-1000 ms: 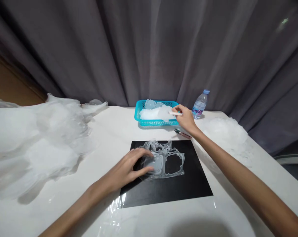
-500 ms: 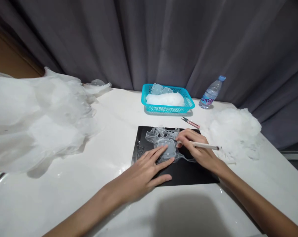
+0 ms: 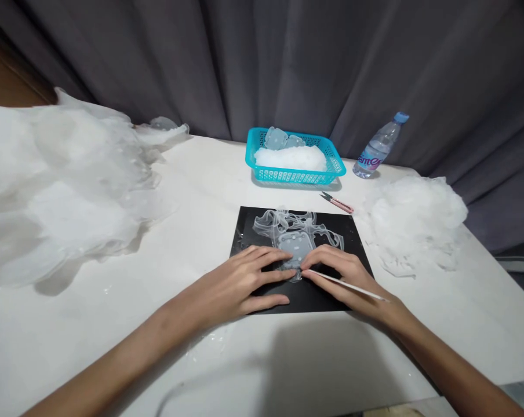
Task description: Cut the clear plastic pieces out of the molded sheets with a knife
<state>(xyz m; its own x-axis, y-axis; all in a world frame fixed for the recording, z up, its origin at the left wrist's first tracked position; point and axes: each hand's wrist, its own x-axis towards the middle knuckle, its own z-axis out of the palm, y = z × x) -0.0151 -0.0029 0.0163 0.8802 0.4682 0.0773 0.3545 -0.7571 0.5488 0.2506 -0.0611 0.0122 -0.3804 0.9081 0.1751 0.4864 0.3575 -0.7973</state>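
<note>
My left hand (image 3: 251, 278) lies flat with its fingers apart. Its fingertips rest on the left and lower edge of a translucent, rounded-square plastic piece (image 3: 295, 244) with raised dots. Pinched in my right hand (image 3: 349, 272) is a slim white pen-like tool (image 3: 358, 288), its tip by the piece's lower right corner and hidden by my fingers. Loose clear offcut strips (image 3: 266, 223) curl around the piece's top and right side. All of this is on a black mat (image 3: 318, 302).
Behind the mat stands a turquoise basket (image 3: 297, 176) holding white fluffy material and similar translucent pieces. Pink-handled thread snips (image 3: 338, 202) lie before it. A water bottle (image 3: 379, 147) is at back right. Translucent white heaps flank the mat, a large one (image 3: 71, 185) and a smaller one (image 3: 418, 214).
My right hand has moved down from the piece's upper right to its lower right corner, with the tool now lying flatter. The left hand has shifted slightly left. The camera view has tilted a little.
</note>
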